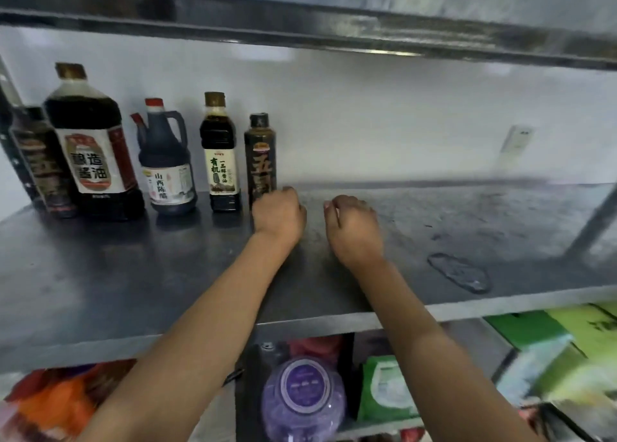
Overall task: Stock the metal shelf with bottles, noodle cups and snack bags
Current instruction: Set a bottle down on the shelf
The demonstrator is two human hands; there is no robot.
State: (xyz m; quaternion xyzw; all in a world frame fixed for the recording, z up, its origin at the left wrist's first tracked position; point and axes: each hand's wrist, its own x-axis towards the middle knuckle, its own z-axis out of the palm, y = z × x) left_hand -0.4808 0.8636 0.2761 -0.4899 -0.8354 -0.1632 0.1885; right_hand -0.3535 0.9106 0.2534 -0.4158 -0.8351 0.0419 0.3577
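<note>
A row of dark sauce bottles stands at the back left of the metal shelf [133, 274]: a dark bottle [36, 167] at the far left, a large soy sauce jug [90, 147], a handled vinegar jug [167, 167], a gold-capped bottle [220, 161] and a slim black bottle [260, 154]. My left hand [278, 212] is curled in front of the slim black bottle's base, with its fingers just to the right of the bottle. My right hand [354, 224] rests curled on the bare shelf a little further right, holding nothing.
The upper shelf [300, 24] hangs low overhead. A wet patch [460, 273] lies on the right of the shelf, near a slanted post [594, 221]. Below are orange snack bags [50, 398], a purple-lidded jar [303, 395], a green pack [384, 388] and green boxes [551, 341].
</note>
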